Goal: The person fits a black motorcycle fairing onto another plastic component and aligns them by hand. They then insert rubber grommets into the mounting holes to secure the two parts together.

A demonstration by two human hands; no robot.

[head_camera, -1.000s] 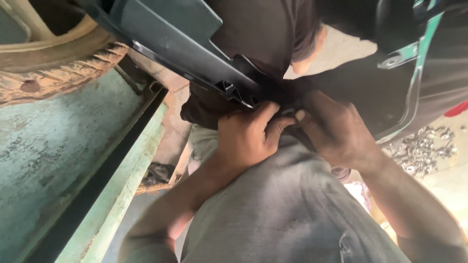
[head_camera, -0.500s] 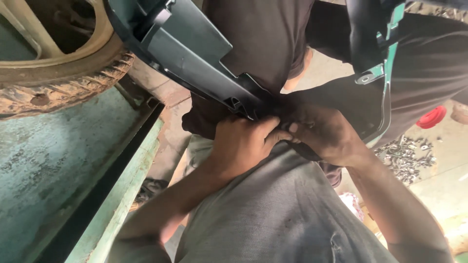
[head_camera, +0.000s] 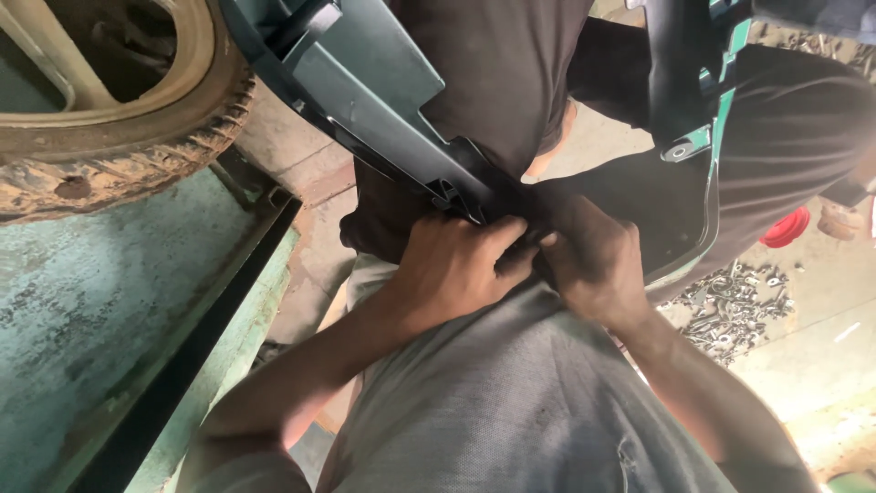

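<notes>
A large dark grey-green plastic body panel [head_camera: 365, 87] slants from the upper left down to the middle of the head view, over my lap. My left hand [head_camera: 452, 269] is closed around the panel's lower end, fingers curled onto its black edge. My right hand [head_camera: 593, 265] presses against the same spot from the right, fingertips touching the left hand's. A second dark panel with a green edge [head_camera: 707, 137] hangs at the upper right. What lies between my fingers is hidden.
A muddy tyre on a pale rim [head_camera: 119, 155] sits at the upper left beside a worn green metal ramp [head_camera: 100, 319]. A heap of loose bolts and nuts [head_camera: 739, 306] lies on the concrete floor at right, near a red round object [head_camera: 787, 228].
The view has tilted so the panel and both hands sit lower and more central. Both hands stay clamped on the panel's lower end, the fingers barely shifting.
</notes>
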